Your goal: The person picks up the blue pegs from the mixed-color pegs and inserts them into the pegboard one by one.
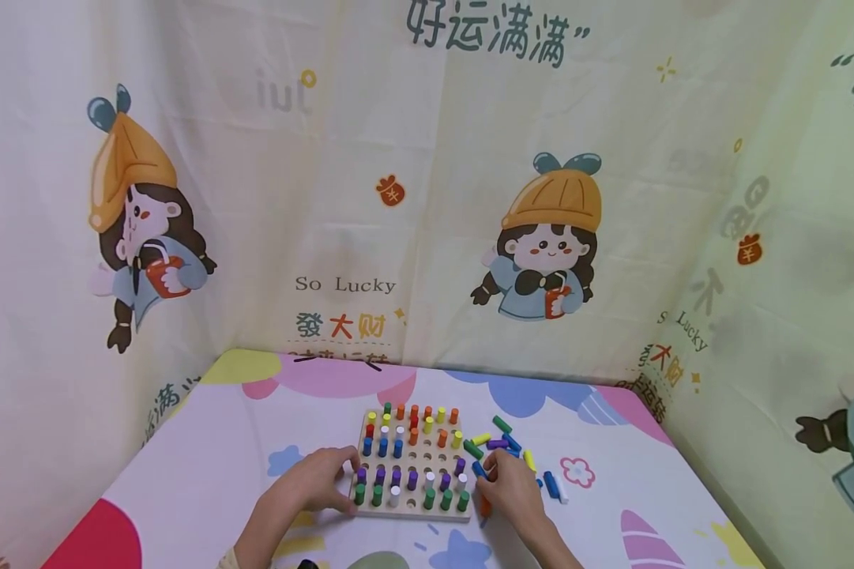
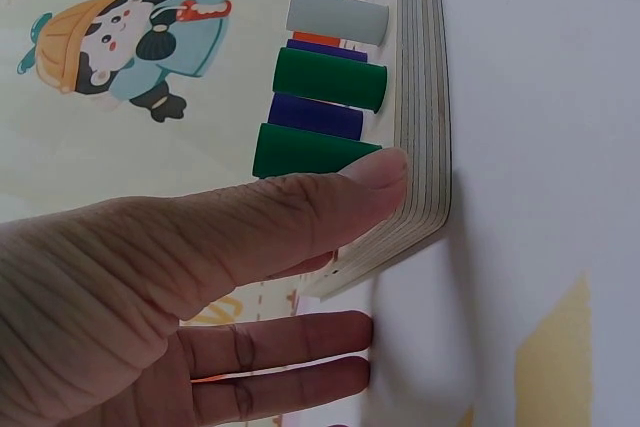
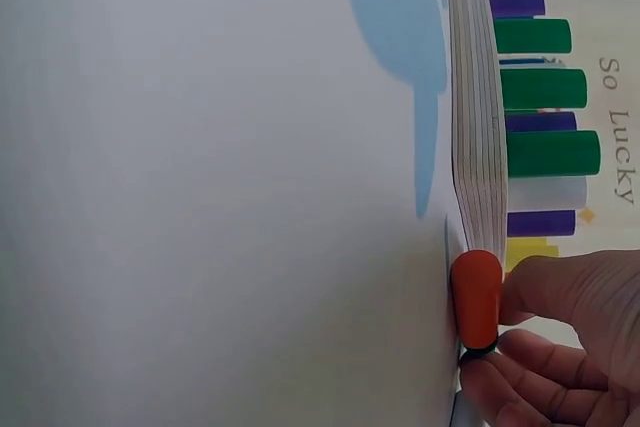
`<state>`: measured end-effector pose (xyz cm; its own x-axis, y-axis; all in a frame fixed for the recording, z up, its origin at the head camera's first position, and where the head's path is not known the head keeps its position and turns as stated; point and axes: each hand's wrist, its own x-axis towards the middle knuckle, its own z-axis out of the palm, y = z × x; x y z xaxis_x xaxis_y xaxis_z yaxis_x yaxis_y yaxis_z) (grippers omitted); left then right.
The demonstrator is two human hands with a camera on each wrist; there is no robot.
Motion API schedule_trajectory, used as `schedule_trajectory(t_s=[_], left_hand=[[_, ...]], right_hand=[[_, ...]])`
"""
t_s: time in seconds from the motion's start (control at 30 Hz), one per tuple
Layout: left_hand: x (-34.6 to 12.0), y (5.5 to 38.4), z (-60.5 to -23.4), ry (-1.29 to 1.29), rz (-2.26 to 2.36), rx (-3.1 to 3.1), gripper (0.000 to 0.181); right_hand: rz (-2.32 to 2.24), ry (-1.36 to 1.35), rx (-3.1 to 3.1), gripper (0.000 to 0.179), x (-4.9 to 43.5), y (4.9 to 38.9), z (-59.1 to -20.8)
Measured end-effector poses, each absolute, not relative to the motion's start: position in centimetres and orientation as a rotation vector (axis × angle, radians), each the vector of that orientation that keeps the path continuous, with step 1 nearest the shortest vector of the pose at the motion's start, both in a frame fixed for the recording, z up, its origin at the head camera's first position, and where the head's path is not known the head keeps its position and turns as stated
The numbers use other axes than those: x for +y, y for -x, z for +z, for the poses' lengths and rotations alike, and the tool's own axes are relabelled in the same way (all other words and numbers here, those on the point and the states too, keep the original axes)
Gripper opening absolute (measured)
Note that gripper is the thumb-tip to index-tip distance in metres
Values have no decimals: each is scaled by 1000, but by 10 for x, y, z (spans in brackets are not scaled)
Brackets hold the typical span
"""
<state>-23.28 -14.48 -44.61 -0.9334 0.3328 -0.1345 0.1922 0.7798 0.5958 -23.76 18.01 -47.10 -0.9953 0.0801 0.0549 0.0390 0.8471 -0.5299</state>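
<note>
A wooden pegboard (image 1: 412, 515) carries upright pegs in green, purple, white, blue, red, orange and yellow, with several bare holes. My left hand (image 1: 320, 478) rests at its near left corner. In the left wrist view the thumb (image 2: 375, 169) lies on the corner beside a green peg (image 2: 315, 150), with two fingers straight below it. My right hand (image 1: 513, 486) is low beside the board's right edge, fingers bent. A blue peg (image 1: 479, 469) is at its fingertips; I cannot tell whether they pinch it. An orange peg (image 3: 476, 292) lies near the thumb, against the board's side.
Loose pegs lie scattered right of the board, among them a green peg (image 1: 502, 424), a yellow peg (image 1: 529, 461), a blue peg (image 1: 551, 484) and a white peg (image 1: 562, 487). A patterned cloth (image 1: 554, 545) covers the table, and printed curtains (image 1: 427, 237) hang around it.
</note>
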Motion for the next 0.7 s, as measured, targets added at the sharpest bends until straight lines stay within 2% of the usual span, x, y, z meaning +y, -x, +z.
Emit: schedule_trajectory(t_s=[0.7], left_hand=[[-144, 233, -446, -395, 884, 2742, 47]], right_hand=[[980, 146, -2840, 20, 181, 234, -468]])
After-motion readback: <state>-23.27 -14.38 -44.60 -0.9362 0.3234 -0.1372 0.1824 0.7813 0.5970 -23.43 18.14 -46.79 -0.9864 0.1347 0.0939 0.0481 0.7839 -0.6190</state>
